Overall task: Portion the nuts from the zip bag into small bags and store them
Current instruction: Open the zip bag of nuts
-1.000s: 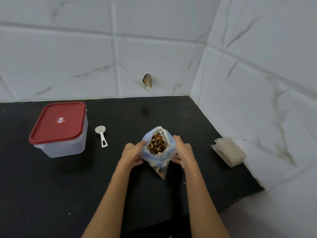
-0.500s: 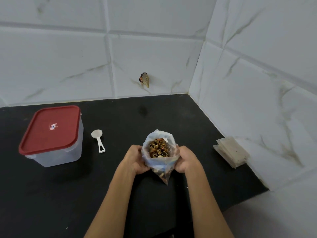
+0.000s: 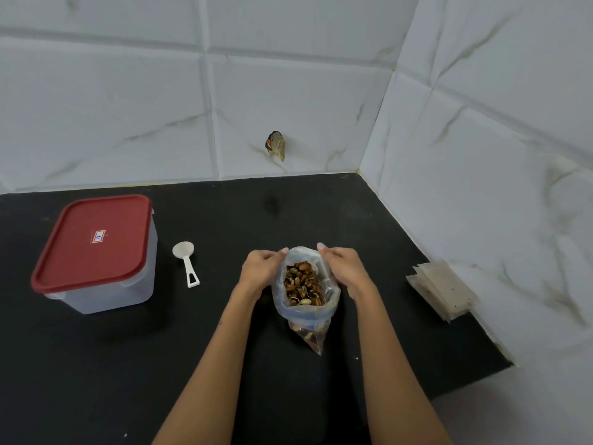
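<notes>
A black countertop met white marble-veined wall tiles at the far and right sides. On the left stood a clear plastic tub with a red lid; a small white plastic scoop lay just right of it. At centre stood the clear zip bag — open, holding mixed nuts. The left hand and right hand each pinched its far rim. A stack of small translucent bags lay far right — against the wall.
</notes>
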